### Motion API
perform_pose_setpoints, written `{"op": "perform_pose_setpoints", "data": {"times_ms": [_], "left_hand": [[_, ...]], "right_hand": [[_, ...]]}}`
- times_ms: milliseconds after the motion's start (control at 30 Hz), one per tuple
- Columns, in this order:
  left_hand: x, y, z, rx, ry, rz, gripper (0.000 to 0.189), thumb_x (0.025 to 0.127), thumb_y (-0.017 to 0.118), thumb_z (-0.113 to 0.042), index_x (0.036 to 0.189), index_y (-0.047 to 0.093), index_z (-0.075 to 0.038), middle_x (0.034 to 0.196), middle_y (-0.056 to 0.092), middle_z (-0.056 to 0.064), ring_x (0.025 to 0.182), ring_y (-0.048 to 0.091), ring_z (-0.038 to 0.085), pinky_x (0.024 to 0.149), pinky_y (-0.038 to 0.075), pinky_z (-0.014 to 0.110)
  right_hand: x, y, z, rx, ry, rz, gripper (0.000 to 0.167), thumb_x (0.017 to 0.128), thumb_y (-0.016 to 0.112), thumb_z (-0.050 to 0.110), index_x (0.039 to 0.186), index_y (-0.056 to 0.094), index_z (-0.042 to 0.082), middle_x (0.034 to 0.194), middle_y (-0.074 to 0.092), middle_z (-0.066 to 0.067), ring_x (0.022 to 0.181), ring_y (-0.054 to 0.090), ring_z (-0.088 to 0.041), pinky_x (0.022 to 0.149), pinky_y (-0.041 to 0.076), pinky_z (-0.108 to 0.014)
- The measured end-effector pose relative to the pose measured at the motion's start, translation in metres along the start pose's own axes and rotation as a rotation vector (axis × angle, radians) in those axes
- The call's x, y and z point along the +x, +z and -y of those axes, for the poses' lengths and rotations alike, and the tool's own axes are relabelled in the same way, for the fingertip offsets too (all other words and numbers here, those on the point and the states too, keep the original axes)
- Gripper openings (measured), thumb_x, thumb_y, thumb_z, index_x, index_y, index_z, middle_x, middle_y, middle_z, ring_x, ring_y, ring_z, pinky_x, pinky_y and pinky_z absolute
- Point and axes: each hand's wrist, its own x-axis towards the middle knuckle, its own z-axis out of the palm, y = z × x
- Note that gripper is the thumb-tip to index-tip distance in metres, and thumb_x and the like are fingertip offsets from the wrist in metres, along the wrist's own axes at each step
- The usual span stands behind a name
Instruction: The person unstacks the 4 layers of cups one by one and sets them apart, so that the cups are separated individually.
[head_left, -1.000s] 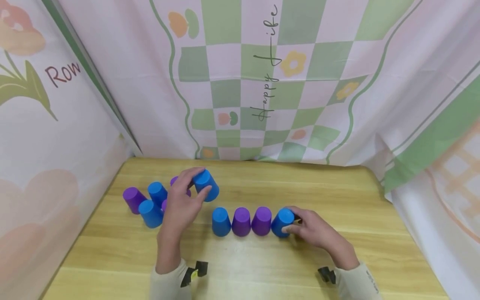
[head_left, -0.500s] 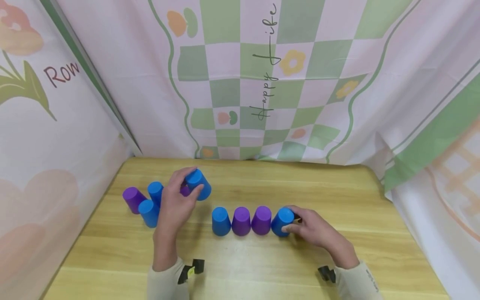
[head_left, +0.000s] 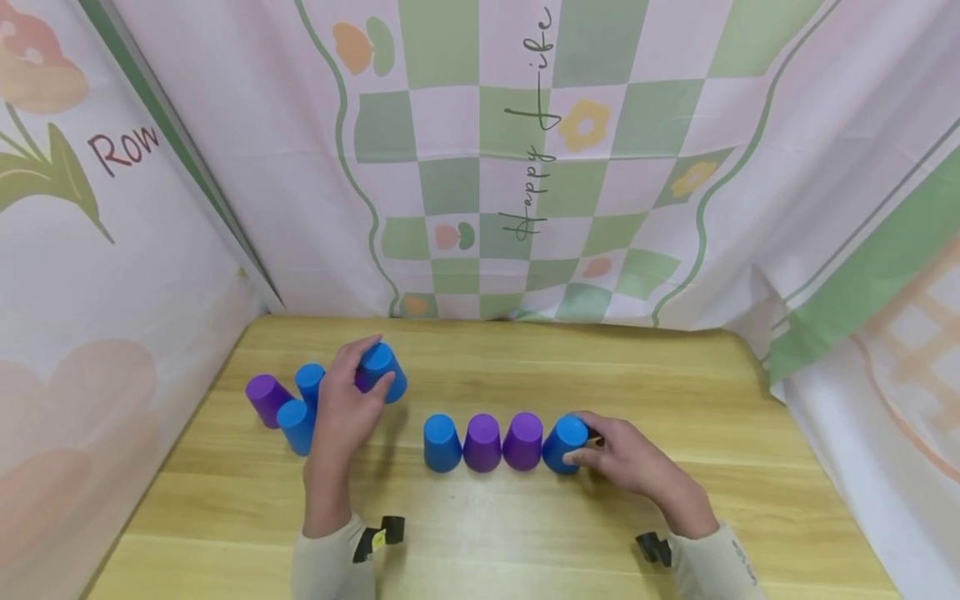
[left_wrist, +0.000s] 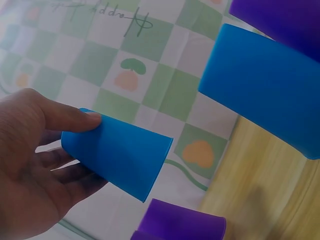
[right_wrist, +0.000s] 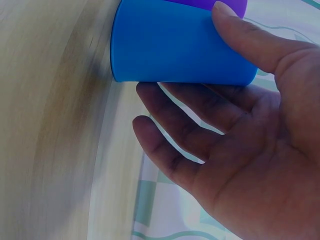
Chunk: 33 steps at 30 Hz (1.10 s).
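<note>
My left hand grips a blue cup that is upside down, between thumb and fingers, at the left of the table. In the left wrist view the held blue cup has its open rim away from the palm, and a purple cup shows just below it. On the right, my right hand holds the end blue cup of a row, thumb in front and fingers behind. That row also has a blue cup and two purple cups, all upside down and side by side.
Left of my left hand stand a purple cup and two blue cups, upside down in a loose cluster. Another purple cup is mostly hidden behind the left hand. A patterned curtain hangs along the table's back edge.
My left hand has moved a little to the left with the blue cup, toward the loose cluster, hiding more of it. The right hand and the row have stayed put.
</note>
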Motion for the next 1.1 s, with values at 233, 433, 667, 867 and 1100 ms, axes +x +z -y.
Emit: {"op": "perform_pose_setpoints", "data": {"times_ms": [233, 433, 667, 867, 1100], "left_hand": [[0.004, 0.005, 0.011, 0.028, -0.074, 0.05, 0.056, 0.101, 0.068, -0.007, 0.155, 0.05, -0.01, 0.154, 0.051, 0.015, 0.147, 0.046, 0.039, 0.122, 0.04, 0.059], [0.007, 0.01, 0.015, 0.088, -0.171, 0.11, 0.058, 0.103, 0.065, -0.01, 0.158, 0.046, -0.013, 0.159, 0.046, 0.014, 0.15, 0.043, 0.04, 0.122, 0.037, 0.062], [0.009, 0.014, 0.022, 0.103, -0.201, 0.145, 0.059, 0.101, 0.065, -0.006, 0.157, 0.046, -0.009, 0.157, 0.044, 0.017, 0.147, 0.043, 0.043, 0.12, 0.038, 0.064], [0.012, 0.019, 0.028, 0.134, -0.211, 0.166, 0.059, 0.099, 0.066, -0.004, 0.155, 0.047, -0.004, 0.157, 0.043, 0.021, 0.147, 0.043, 0.046, 0.12, 0.038, 0.065], [0.014, 0.024, 0.026, 0.182, -0.259, 0.199, 0.06, 0.097, 0.066, -0.002, 0.154, 0.048, -0.004, 0.155, 0.043, 0.021, 0.146, 0.044, 0.046, 0.118, 0.04, 0.067]], "right_hand": [[0.001, -0.001, 0.001, 0.006, 0.006, 0.006, 0.044, 0.096, 0.077, 0.032, 0.133, 0.066, 0.011, 0.116, 0.073, -0.003, 0.105, 0.066, -0.019, 0.089, 0.059, -0.04], [0.001, -0.001, 0.001, 0.003, 0.012, 0.01, 0.045, 0.096, 0.077, 0.033, 0.134, 0.066, 0.01, 0.117, 0.073, -0.004, 0.104, 0.065, -0.019, 0.088, 0.059, -0.04], [0.001, -0.001, 0.001, -0.008, 0.011, 0.007, 0.045, 0.096, 0.078, 0.034, 0.133, 0.066, 0.012, 0.117, 0.073, -0.003, 0.104, 0.066, -0.019, 0.089, 0.059, -0.041], [0.001, -0.001, 0.0, -0.012, 0.008, 0.004, 0.044, 0.096, 0.078, 0.034, 0.132, 0.067, 0.012, 0.116, 0.073, -0.002, 0.106, 0.067, -0.02, 0.09, 0.059, -0.043], [0.001, 0.0, 0.0, -0.01, 0.006, -0.001, 0.042, 0.095, 0.078, 0.035, 0.13, 0.068, 0.013, 0.115, 0.074, -0.002, 0.107, 0.067, -0.021, 0.091, 0.06, -0.044]]}}
